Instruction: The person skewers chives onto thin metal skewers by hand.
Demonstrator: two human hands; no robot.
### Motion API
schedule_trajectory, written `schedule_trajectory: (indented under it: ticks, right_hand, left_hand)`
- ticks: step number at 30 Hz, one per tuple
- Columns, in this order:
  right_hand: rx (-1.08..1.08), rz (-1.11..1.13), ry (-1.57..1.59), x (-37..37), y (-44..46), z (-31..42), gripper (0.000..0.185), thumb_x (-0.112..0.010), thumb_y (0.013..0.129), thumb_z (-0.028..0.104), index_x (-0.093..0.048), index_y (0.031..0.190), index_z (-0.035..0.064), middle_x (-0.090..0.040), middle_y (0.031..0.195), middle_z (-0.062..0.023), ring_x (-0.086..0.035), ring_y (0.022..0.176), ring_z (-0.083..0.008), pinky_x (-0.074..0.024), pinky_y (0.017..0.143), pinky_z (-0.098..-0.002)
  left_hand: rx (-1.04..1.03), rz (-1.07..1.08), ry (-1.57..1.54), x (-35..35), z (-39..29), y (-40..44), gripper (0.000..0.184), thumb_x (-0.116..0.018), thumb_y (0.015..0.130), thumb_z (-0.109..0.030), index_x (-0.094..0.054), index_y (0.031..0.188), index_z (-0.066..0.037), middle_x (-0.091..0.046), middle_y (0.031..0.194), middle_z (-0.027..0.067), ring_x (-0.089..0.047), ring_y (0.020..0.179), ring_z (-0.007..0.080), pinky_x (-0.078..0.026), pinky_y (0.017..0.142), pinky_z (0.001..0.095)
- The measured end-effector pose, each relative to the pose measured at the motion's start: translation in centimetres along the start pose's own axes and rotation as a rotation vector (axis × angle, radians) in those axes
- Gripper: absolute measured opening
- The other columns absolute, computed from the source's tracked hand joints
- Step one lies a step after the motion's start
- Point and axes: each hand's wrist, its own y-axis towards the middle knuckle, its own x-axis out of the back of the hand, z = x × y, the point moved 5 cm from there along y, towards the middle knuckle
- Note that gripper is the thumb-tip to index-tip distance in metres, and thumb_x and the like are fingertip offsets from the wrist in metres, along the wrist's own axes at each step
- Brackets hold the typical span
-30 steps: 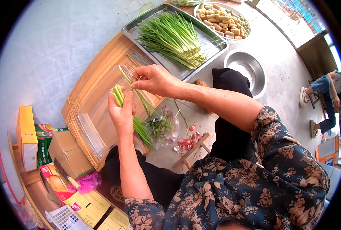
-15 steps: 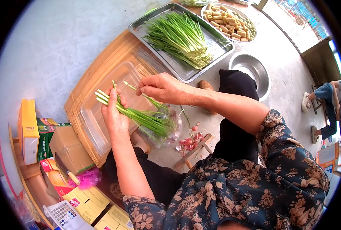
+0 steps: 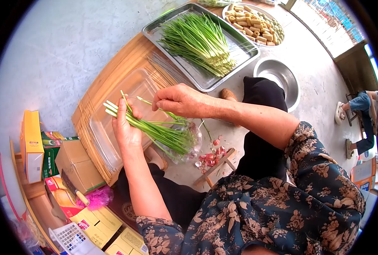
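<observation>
My left hand (image 3: 127, 125) is closed around a bunch of garlic chives (image 3: 161, 134), pale cut ends toward the upper left and green leaves trailing to the lower right. Pinched in my right hand (image 3: 178, 101) is a thin skewer (image 3: 143, 98), whose far end reaches the chive stalks at my left fingertips. A few stalks lie under my right hand; whether the skewer pierces them I cannot tell. Below both hands, a clear plastic tub (image 3: 99, 123) rests on the wooden table (image 3: 108, 70). A clear plastic bag (image 3: 193, 140) hangs around the leaf ends.
A metal tray (image 3: 195, 80) holds a pile of chives (image 3: 201, 40) and thin skewers. Beyond it are a plate of tan rolls (image 3: 252, 27) and a steel basin (image 3: 293, 91). Cardboard boxes (image 3: 80, 165) and a knife (image 3: 72, 189) are at left. Reddish peelings (image 3: 212, 158) litter the floor.
My left hand and the chive bunch have shifted very slightly left. My right hand has moved slightly, still pinching the skewer.
</observation>
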Motion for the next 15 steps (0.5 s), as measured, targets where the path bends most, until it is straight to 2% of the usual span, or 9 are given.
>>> schedule_trajectory:
  ticks: [12, 14, 15]
  right_hand:
    - [-0.019, 0.018, -0.019, -0.09, -0.07, -0.05, 0.023, -0.049, 0.092, 0.018, -0.064, 0.099, 0.0011, -0.066, 0.084, -0.0115, -0.062, 0.078, -0.0207, -0.0485, 0.074, -0.0341]
    - [-0.041, -0.005, 0.016, -0.10, -0.06, -0.18, 0.023, -0.052, 0.089, 0.020, -0.066, 0.095, 0.0024, -0.068, 0.088, -0.0141, -0.065, 0.085, -0.0280, -0.0494, 0.078, -0.0383]
    - [-0.041, -0.005, 0.016, -0.10, -0.06, -0.16, 0.023, -0.052, 0.089, 0.020, -0.066, 0.095, 0.0024, -0.068, 0.088, -0.0141, -0.065, 0.085, -0.0280, -0.0494, 0.078, -0.0383]
  left_hand:
    - [0.006, -0.003, -0.026, 0.26, 0.05, 0.10, 0.025, -0.064, 0.090, -0.020, -0.059, 0.105, 0.000, -0.056, 0.081, 0.0027, -0.049, 0.058, 0.0131, -0.040, 0.052, 0.0273]
    - [0.006, -0.010, -0.026, 0.38, 0.08, 0.19, 0.026, -0.064, 0.090, -0.021, -0.059, 0.105, 0.000, -0.056, 0.081, 0.0028, -0.049, 0.058, 0.0131, -0.040, 0.052, 0.0271]
    - [0.006, -0.010, -0.026, 0.38, 0.08, 0.19, 0.026, -0.064, 0.090, -0.021, -0.059, 0.105, 0.000, -0.056, 0.081, 0.0028, -0.049, 0.058, 0.0131, -0.040, 0.052, 0.0271]
